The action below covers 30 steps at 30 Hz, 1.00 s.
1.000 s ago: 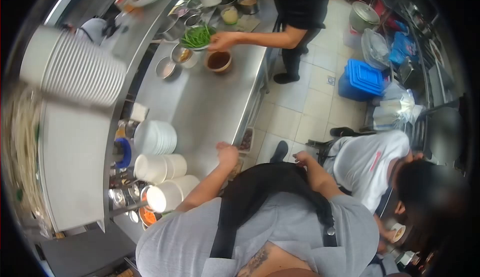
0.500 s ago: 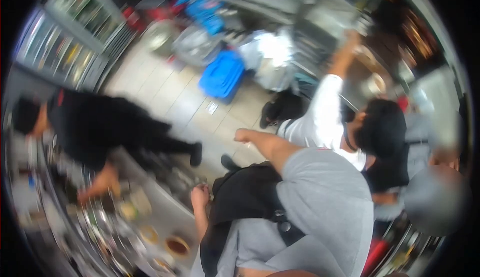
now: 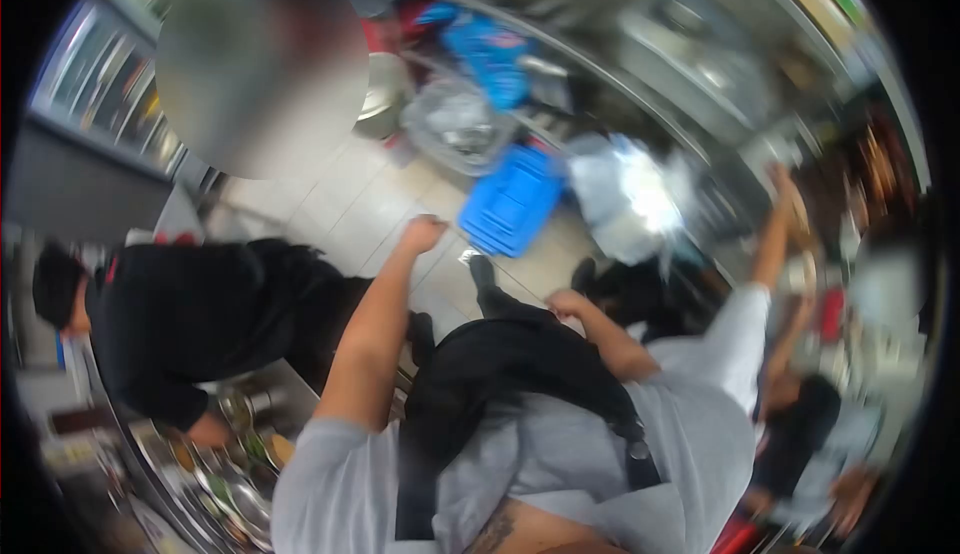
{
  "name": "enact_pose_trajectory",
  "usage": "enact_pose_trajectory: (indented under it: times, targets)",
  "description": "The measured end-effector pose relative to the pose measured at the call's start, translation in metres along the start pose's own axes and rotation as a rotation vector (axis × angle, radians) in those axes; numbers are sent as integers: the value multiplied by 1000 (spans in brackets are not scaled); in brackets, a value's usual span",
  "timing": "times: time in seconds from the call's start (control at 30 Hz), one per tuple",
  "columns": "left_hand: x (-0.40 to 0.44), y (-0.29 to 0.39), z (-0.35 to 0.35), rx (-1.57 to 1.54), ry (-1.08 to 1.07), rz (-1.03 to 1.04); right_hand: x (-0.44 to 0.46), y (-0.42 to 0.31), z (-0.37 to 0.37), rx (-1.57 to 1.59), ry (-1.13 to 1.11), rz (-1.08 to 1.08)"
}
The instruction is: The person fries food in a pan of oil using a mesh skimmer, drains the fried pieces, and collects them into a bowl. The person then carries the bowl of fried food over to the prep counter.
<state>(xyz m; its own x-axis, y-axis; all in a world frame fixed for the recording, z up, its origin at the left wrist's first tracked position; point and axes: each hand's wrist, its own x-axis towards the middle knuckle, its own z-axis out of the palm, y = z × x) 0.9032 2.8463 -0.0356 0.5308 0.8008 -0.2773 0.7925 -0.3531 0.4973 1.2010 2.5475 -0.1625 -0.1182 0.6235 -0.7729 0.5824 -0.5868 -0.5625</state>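
Note:
My left hand (image 3: 427, 232) is held out ahead of my body over the tiled floor, fingers curled in, and I see nothing in it. Close to my black apron (image 3: 480, 364), my right hand (image 3: 567, 304) is also closed. A pale patch shows beside its fingers, too blurred to name. The nearest thing beyond both hands is a blue plastic crate or lid (image 3: 513, 199) on the floor; neither hand touches it.
To the left, a person in black (image 3: 210, 304) reaches into a counter of metal pans (image 3: 240, 494). At right, a person in a white sleeve (image 3: 735, 339) reaches toward a cooking station. Ahead are a clear tub (image 3: 455, 124), a shiny plastic bag (image 3: 625, 194) and a steel shelf (image 3: 600, 54).
My body has turned left and moved forward. My left hand has swung forward from beside the counter, and my right hand has drawn back toward the apron. The blue plastic thing appears nearer.

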Motion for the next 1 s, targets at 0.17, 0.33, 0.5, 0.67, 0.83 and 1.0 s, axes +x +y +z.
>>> enact_pose_trajectory:
  times: [0.17,0.33,0.5,0.67,0.83,1.0]
  targets:
    - [55,-66,30,131,-720,-178,116,9,-55,-507,-20,-489]
    - [110,-132,-13,-15,-498,24,209,-206,-181,-520,-173,72]
    - [198,-251,-64,-132,-253,-345,305,-535,-311,-569,162,-639]
    - [207,-349,-82,-373,-33,-595,385,-810,-337,-130,-137,-781]
    - [183,-434,-123,-482,-234,-816,514,-913,-314,-216,-341,-643]
    - [202,-567,-195,-532,-321,-935,617,-888,-253,-389,-702,-236]
